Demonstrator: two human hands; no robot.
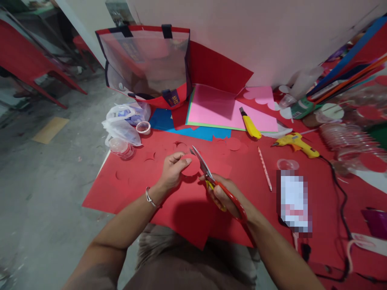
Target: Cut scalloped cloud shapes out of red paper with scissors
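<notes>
My left hand (173, 170) pinches a red paper circle (191, 166) between thumb and fingers above the table. In my right hand (227, 195) is a pair of scissors (208, 174) with red and yellow handles. Its blades stand a little apart and point away from me, at the circle's right edge. Whether they touch the paper I cannot tell. Beyond my hands lie several curved red paper scraps (149, 156) and another red paper circle (234, 143).
Behind are a clear bag (145, 60), pink paper sheets (211, 104) and a yellow cutter (250, 125). To the right lie a patterned pencil (265, 169), a yellow glue gun (298, 145) with its black cord, and stacked clear lids (344, 141). A plastic bag (121, 125) sits back left.
</notes>
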